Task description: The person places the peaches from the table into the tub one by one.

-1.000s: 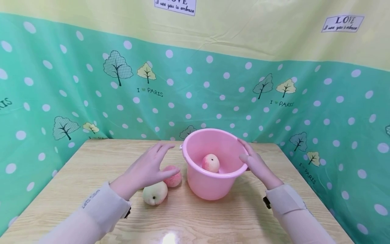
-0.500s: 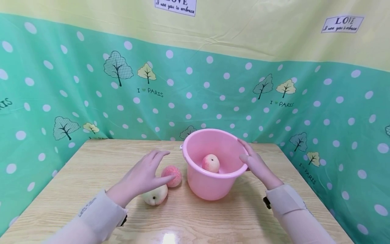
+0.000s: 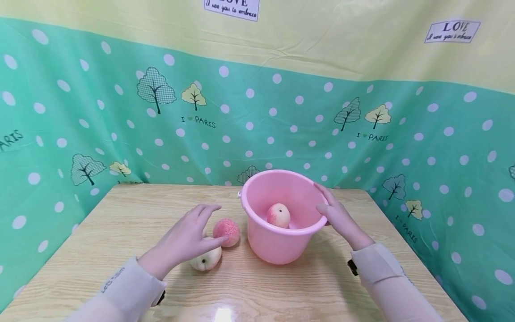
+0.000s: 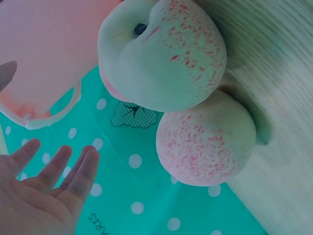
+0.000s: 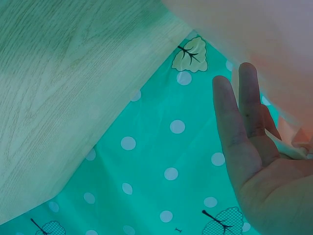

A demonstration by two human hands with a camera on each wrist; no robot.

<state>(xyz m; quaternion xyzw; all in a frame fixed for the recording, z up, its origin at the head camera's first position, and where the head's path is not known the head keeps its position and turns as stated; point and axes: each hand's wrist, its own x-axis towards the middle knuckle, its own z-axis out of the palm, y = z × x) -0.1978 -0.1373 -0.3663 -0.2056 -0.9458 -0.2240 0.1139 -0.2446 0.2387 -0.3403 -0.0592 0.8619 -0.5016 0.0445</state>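
A pink bucket (image 3: 277,246) stands tilted on the table with one peach (image 3: 278,215) inside. My right hand (image 3: 339,217) grips its right rim, thumb inside and fingers along the outer wall. My left hand (image 3: 185,239), fingers spread and holding nothing, hovers over the peaches left of the bucket. Nearest the bucket is a red-speckled peach (image 3: 227,232); a paler peach (image 3: 206,259) sits in front of it, partly covered by the hand. The left wrist view shows this pale peach (image 4: 146,63) with its dark stem pit, and another speckled peach (image 4: 205,142) beside it, hidden under my hand in the head view.
The light wooden table (image 3: 257,295) reaches back to a green dotted cloth (image 3: 257,120) hung behind it and on both sides. A small handle lug (image 3: 239,194) sticks out at the bucket's left rim.
My left hand has drawn back left and slightly toward me, uncovering more of the red-speckled peach. The right hand, bucket and peaches have stayed in place.
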